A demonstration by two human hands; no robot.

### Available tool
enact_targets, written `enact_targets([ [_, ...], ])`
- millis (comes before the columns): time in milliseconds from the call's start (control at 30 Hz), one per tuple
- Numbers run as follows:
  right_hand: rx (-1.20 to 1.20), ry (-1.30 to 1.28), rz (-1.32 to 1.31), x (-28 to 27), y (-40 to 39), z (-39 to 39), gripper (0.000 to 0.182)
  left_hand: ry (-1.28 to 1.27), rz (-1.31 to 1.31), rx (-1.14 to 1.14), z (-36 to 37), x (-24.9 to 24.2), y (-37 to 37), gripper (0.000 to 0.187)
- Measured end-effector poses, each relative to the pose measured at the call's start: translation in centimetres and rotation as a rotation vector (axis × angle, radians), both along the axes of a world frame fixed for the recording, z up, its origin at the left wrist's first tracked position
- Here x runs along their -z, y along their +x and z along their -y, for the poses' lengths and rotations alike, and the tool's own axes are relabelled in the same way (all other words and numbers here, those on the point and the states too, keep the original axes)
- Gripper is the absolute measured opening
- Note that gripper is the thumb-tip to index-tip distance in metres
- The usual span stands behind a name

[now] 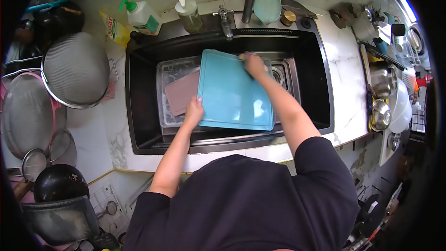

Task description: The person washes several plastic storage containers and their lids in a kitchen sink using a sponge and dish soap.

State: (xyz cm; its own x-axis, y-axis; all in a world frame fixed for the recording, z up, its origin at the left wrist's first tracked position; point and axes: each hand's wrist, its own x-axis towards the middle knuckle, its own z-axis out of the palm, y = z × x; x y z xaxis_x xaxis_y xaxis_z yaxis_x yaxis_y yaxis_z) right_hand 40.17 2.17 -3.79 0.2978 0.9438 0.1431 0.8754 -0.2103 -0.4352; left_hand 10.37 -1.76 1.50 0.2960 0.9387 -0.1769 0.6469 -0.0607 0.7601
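Blue board (234, 97), clasped at the left edge, within the outline of a black sink (320, 102)

Blue board: flat, with rounded corners, a narrow rim and a broad glossy face turned upward. Extends rightward from the left fingers, both nearer the body and farther off. Shows nearly equal sides in this view; long axis hard to tell. Runs away from the body along the left side, leaning slightly right at the far end. Runs almost level along the near side, dipping a little toward the right.

Left hand (194, 111): clamped on the left edge, below its midpoint. Thumb against the edge; spread of the other fingers impossible to tell.

Right hand (256, 66): at the far right part of the blue board, beyond and to the right of the left fingers. Fingers curled on a small tan item (242, 56), mostly covered, kind unclear. Most of the blue board nearer the body than these fingers, and to their left.

Pink board (180, 94): just beyond and left of the left fingers, slanted, partly covered by the blue board. Lies in a clear tray (173, 69).

Drain (278, 75): just right of the right fingers.

Tap (226, 22): beyond the right fingers, to their left.

Pale green bowl (267, 7): well beyond the right fingers, slightly right.

Clear pump bottle (189, 17): well beyond the left fingers.
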Motion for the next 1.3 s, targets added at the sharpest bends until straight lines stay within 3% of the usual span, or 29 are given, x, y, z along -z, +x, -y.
enact_targets([
  [100,0.117,-0.061,-0.003,0.6,3.8,4.3,0.016,-0.054,0.013,-0.002,-0.2,0.5,-0.1,0.029],
  [367,0.009,-0.481,-0.125,-2.1,2.7,11.7,0.028,-0.086,-0.033,-0.002,0.2,1.5,-0.3,0.028],
  [500,-0.346,-0.945,-0.124,-5.5,-1.1,16.1,0.034,-0.167,-0.022,-0.070,0.0,1.9,-0.3,0.028],
  [633,-0.477,-1.072,-0.138,-9.0,-5.1,15.4,0.032,-0.305,0.056,-0.103,-0.1,3.1,-0.6,0.028],
  [767,-0.618,-0.871,-0.292,-10.0,-10.7,12.7,0.031,-0.342,0.252,-0.126,-0.4,5.1,-1.2,0.027],
  [867,-0.630,-0.691,-0.245,-10.4,-16.0,10.4,0.021,-0.453,0.458,-0.126,-0.3,5.3,-1.2,0.032],
  [933,-0.627,-0.611,-0.230,-10.7,-18.5,9.2,0.018,-0.504,0.372,-0.431,0.3,2.6,-0.1,0.041],
  [967,-0.574,-0.583,-0.264,-10.7,-19.4,8.6,0.016,-0.499,0.373,-0.429,-0.1,1.8,-0.5,0.041],
  [1033,-0.521,-0.553,-0.301,-10.2,-19.8,8.0,0.015,-0.942,0.445,-0.347,-0.8,0.4,-1.4,0.052],
  [1067,-0.498,-0.326,-0.250,-8.8,-19.5,7.6,0.015,-0.941,0.445,-0.349,-0.8,1.0,-1.4,0.052],
  [1100,-0.473,-0.101,-0.198,-8.2,-19.0,6.9,0.015,-0.691,0.523,-0.284,-0.5,2.0,-1.0,0.052],
  [1133,-0.417,-0.087,-0.156,-7.6,-17.9,6.0,0.015,-0.442,0.591,-0.221,-0.2,2.9,-0.9,0.053],
  [1167,-0.362,-0.072,-0.114,-7.1,-16.4,4.8,0.015,-0.441,0.591,-0.230,0.0,2.8,-0.8,0.053],
  [1233,-0.200,0.114,-0.078,-4.1,-12.1,2.1,0.014,-0.155,0.064,-0.009,0.1,1.8,-0.5,0.047],
  [1300,0.138,0.157,-0.117,-2.7,-8.3,1.1,0.016,-0.176,0.077,-0.024,0.0,1.2,-0.3,0.040],
])
